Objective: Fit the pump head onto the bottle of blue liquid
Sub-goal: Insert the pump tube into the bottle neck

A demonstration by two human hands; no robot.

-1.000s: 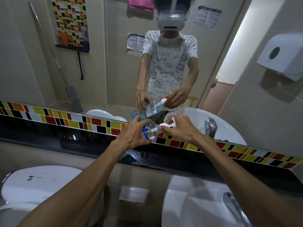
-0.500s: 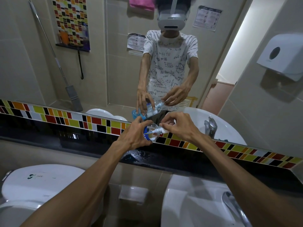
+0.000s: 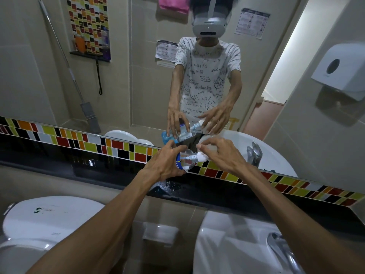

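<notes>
- Left hand [image 3: 166, 165]: wrapped around the bottle [image 3: 184, 162], which it holds tilted, neck pointing right, above the black ledge [image 3: 118, 175].
- Right hand [image 3: 219, 155]: fingers spread over the pump head [image 3: 200, 156]; whether they pinch it cannot be told.
- Pump head: white, at the neck, seemingly seated; its tube runs into the bottle.
- Step advice: steady the bottle, keep the collar square to the neck, twist until snug.
- Bottle contents: blue liquid pooled low, as seen in the mirror [image 3: 138, 76]; upper part clear.
- Ledge: wet beneath the bottle.
- Sink [image 3: 227, 244]: below right, apparently dry.
</notes>
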